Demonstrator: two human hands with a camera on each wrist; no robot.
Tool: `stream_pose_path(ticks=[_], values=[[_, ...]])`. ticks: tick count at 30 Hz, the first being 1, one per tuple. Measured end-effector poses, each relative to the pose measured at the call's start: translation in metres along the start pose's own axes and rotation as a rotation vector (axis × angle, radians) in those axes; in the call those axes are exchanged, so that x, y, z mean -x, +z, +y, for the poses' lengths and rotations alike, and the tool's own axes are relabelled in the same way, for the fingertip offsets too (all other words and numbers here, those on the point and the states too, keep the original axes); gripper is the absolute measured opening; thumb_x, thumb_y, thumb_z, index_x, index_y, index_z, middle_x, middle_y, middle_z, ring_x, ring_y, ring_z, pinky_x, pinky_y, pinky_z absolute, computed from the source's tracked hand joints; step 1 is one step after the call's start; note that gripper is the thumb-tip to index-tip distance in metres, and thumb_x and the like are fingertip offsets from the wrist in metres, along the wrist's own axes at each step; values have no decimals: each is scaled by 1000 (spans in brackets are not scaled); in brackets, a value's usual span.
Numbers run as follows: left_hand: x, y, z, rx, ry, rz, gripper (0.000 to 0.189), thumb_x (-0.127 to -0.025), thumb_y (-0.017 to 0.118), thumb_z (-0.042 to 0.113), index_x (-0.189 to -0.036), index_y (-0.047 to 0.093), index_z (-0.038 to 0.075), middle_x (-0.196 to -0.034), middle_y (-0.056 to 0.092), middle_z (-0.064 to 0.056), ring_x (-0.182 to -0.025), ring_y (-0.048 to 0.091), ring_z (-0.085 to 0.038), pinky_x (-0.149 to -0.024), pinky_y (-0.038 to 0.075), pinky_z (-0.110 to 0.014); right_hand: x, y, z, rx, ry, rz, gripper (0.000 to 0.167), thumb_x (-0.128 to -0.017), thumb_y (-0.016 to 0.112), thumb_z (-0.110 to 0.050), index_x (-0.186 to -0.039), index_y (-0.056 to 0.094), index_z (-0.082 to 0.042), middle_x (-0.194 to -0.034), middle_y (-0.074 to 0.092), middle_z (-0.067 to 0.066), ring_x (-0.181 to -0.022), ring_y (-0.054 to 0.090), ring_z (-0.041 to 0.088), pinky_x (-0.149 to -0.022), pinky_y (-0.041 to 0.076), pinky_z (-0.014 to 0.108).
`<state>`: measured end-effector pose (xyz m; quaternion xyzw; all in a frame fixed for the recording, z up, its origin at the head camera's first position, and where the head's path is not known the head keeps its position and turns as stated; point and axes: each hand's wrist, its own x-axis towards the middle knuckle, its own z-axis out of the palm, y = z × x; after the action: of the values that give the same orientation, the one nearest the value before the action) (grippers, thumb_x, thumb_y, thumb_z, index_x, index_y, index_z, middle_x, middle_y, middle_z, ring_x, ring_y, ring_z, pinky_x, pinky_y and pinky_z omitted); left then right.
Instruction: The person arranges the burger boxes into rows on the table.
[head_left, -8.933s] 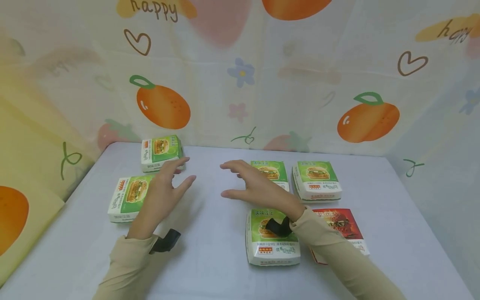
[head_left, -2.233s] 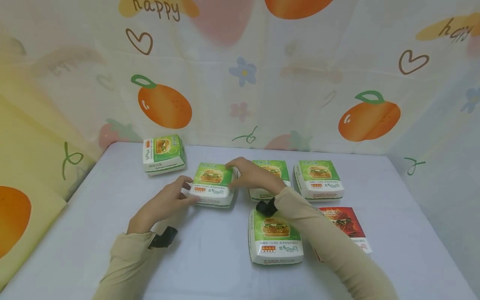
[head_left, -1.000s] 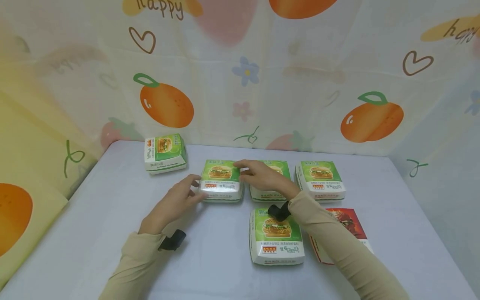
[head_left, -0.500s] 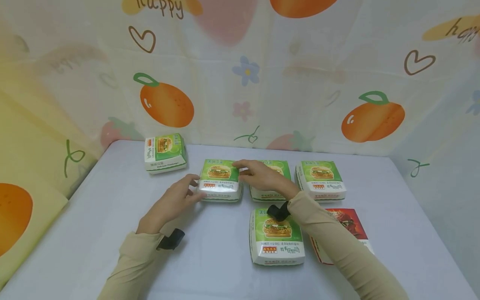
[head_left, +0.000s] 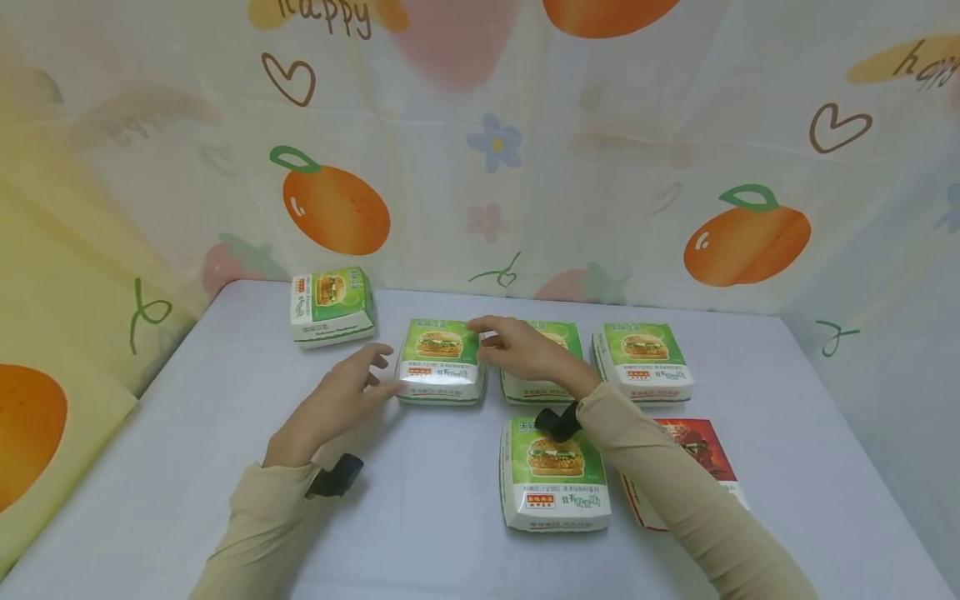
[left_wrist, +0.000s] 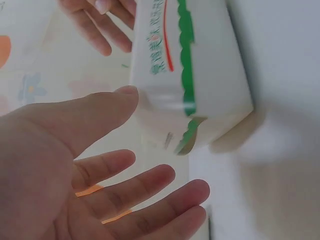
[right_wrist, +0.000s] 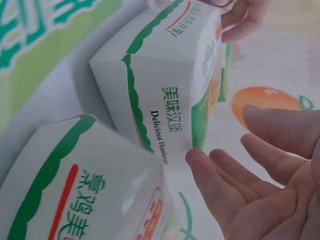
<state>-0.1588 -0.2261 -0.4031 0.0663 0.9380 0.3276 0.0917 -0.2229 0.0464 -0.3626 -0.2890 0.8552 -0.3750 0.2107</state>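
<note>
A green-and-white hamburger box (head_left: 438, 358) lies flat on the table between my two hands, its burger picture facing up. My left hand (head_left: 330, 408) is at its left side with fingers loosely spread; in the left wrist view the thumb (left_wrist: 107, 110) reaches the box's near corner, and contact is hard to tell. My right hand (head_left: 525, 346) hovers over the gap on the box's right, partly covering a second green box (head_left: 543, 389). In the right wrist view its fingers are extended, with one fingertip (right_wrist: 197, 156) at a box edge.
Another green box (head_left: 641, 358) stands to the right, one (head_left: 555, 475) in front, and one (head_left: 332, 304) at the back left. The right sleeve (head_left: 667, 467) partly hides a red box (head_left: 701, 450). A fruit-printed curtain (head_left: 420, 167) hangs behind the white table (head_left: 420, 517).
The held box has moved from the left side to the row's left end, beside the second green box. In the last half second my left hand has drawn slightly back leftward; the right stays put.
</note>
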Motion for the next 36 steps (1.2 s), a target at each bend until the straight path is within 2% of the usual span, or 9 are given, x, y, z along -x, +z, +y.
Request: stream_pose_path(ticks=[3,11,19,23,31,36], values=[[2,-6,-3,-3,15,25,61,-97,64,32,-144,40,2,-134,57,-24,-114,62,-39,-92,55,-51,-2,1,-4,-11,-3,6,50,-101,54,-8,-149,40,-3,-155,41,16,-138,47,35,-111,45,43],[7,-22,-11,-18,-10,93,58,-98,62,30,-145,40,4,-134,56,-25,-115,62,-41,-93,54,-53,-15,10,-17,-32,-77,40,50,-98,61,-9,-145,45,-1,-152,46,15,-136,51,36,-113,43,43],[12,-34,-19,12,-15,216,51,-99,61,23,-141,43,3,-133,56,-28,-115,61,-44,-93,53,-56,-32,23,-29,-12,-111,69,49,-97,64,-17,-142,50,-4,-149,50,11,-135,52,33,-111,45,39],[11,-37,-22,14,-10,259,50,-98,61,22,-140,44,0,-132,56,-29,-117,59,-46,-96,50,-59,-38,29,-34,-45,-106,89,46,-97,64,-17,-141,52,-8,-149,51,8,-137,50,31,-113,44,38],[10,-45,-32,22,49,400,48,-96,64,14,-136,47,-6,-127,55,-32,-115,57,-48,-97,48,-59,-54,42,-47,-57,-134,109,47,-97,64,-19,-142,51,-10,-150,49,6,-137,50,29,-112,44,38],[9,-50,-40,23,31,439,49,-97,63,15,-137,46,-7,-131,51,-32,-118,52,-48,-97,47,-60,-64,48,-55,-73,-132,106,48,-98,63,-19,-144,50,-10,-151,49,5,-137,50,27,-112,44,36]])
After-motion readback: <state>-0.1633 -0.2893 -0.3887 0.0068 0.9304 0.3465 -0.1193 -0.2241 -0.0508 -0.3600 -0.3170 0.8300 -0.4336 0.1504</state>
